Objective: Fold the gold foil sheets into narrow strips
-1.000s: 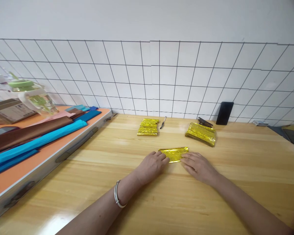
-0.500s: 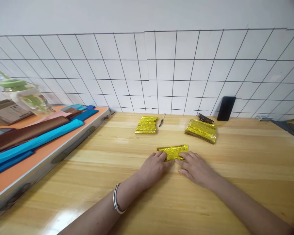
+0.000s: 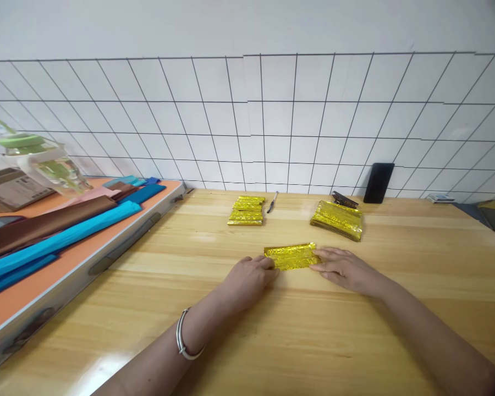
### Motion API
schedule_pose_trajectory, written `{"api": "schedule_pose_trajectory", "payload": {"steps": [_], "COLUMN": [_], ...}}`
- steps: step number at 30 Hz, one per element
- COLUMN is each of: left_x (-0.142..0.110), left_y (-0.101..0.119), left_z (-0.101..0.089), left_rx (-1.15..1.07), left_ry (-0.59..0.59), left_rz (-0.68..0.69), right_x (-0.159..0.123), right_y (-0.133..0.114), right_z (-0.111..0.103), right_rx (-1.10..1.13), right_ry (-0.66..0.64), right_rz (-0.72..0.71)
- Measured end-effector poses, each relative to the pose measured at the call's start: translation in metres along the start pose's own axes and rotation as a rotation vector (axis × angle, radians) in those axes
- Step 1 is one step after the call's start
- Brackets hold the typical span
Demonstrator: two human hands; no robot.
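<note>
A folded gold foil sheet (image 3: 291,256) lies on the wooden table (image 3: 297,330) in front of me. My left hand (image 3: 247,279) rests at its left end, fingertips pressing the foil's near edge. My right hand (image 3: 345,268) lies at its right end, fingers stretched flat against the foil. Further back, a stack of narrow folded gold strips (image 3: 246,210) sits left of centre and a pile of flat gold foil sheets (image 3: 338,219) sits to the right.
A pen (image 3: 272,202) lies beside the strip stack. A dark hair clip (image 3: 345,199) and a black phone (image 3: 378,182) stand by the tiled wall. At left, an orange board (image 3: 45,264) carries blue and brown paper rolls (image 3: 61,234) and a green-lidded bottle (image 3: 45,159).
Both hands have slid apart along the foil sheet, from its middle to its two ends. The sheet now shows fully between them.
</note>
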State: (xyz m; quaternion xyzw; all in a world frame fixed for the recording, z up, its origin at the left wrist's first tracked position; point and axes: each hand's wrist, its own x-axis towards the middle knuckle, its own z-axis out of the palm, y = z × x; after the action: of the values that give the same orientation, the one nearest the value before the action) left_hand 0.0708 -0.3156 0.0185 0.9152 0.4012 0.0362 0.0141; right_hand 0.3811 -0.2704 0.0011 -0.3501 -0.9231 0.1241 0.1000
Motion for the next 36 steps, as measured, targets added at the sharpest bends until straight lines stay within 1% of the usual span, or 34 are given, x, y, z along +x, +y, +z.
{"api": "schedule_pose_trajectory", "payload": {"steps": [5, 10, 15, 23, 27, 29, 31, 33, 36], "left_x": [-0.005, -0.008, -0.008, -0.011, -0.01, -0.007, -0.004, 0.0, 0.005], "left_y": [0.004, 0.007, 0.007, -0.001, 0.001, 0.003, 0.004, 0.002, -0.006], "left_z": [-0.007, -0.01, -0.009, -0.002, 0.005, 0.01, 0.014, 0.018, 0.02], "left_rx": [0.038, 0.101, 0.114, 0.114, 0.132, 0.151, 0.168, 0.169, 0.146], "left_ry": [-0.047, -0.073, -0.077, -0.071, -0.077, -0.045, 0.024, 0.09, 0.134], "left_rz": [-0.025, -0.07, -0.057, -0.046, -0.048, -0.058, -0.102, -0.164, -0.213], "right_x": [-0.004, -0.006, -0.009, -0.01, -0.01, -0.01, -0.01, -0.01, -0.008], "right_y": [0.008, 0.017, 0.025, 0.024, 0.025, 0.023, 0.021, 0.018, 0.015], "right_z": [-0.005, -0.005, -0.005, -0.005, -0.006, -0.007, -0.006, -0.003, 0.004], "right_rx": [-0.001, 0.065, 0.098, 0.157, 0.15, 0.129, 0.1, 0.066, 0.013], "right_ry": [-0.068, -0.063, -0.077, -0.056, -0.075, -0.089, -0.089, -0.061, 0.001], "right_rz": [0.017, 0.007, 0.014, 0.021, 0.019, 0.024, 0.038, 0.073, 0.145]}}
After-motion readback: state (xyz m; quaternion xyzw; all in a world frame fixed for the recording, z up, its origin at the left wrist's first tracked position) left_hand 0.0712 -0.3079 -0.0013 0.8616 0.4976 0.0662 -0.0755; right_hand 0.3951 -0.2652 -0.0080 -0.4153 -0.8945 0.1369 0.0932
